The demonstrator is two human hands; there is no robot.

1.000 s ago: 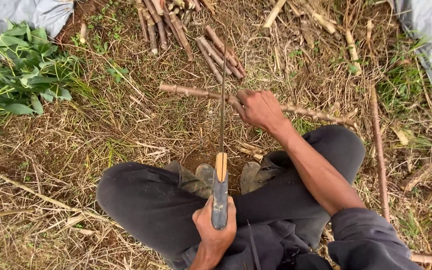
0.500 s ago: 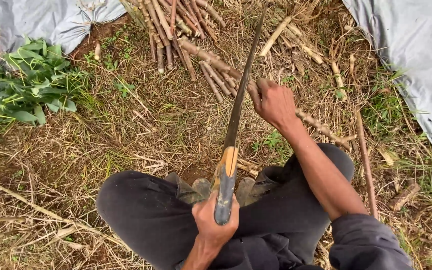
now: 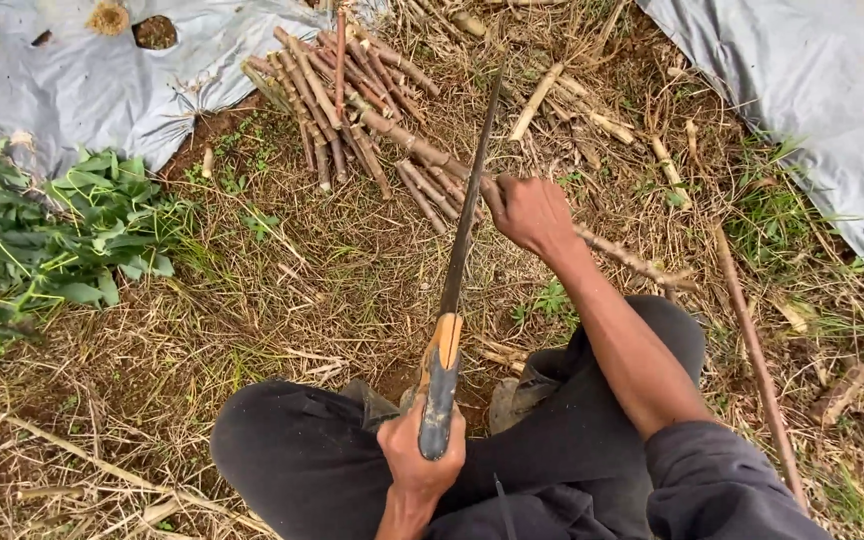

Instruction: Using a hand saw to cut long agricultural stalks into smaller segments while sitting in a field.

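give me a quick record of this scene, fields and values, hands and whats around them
setting: dry grass and soil, outdoors, person squatting
left hand: gripping the handle of a long dark-bladed knife with an orange and grey handle, blade pointing away from the body
right hand: closed on a long brown knobbly stem lying across the ground
beyond the hands: pile of cut brown stem pieces
left side: green leafy branches
top corners: grey plastic sheets
right side: thin bare stick

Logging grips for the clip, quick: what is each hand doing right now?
Left hand: closed around the handle of the long dark-bladed knife, blade pointing away.
Right hand: closed on a long brown knobbly stem lying across the ground.
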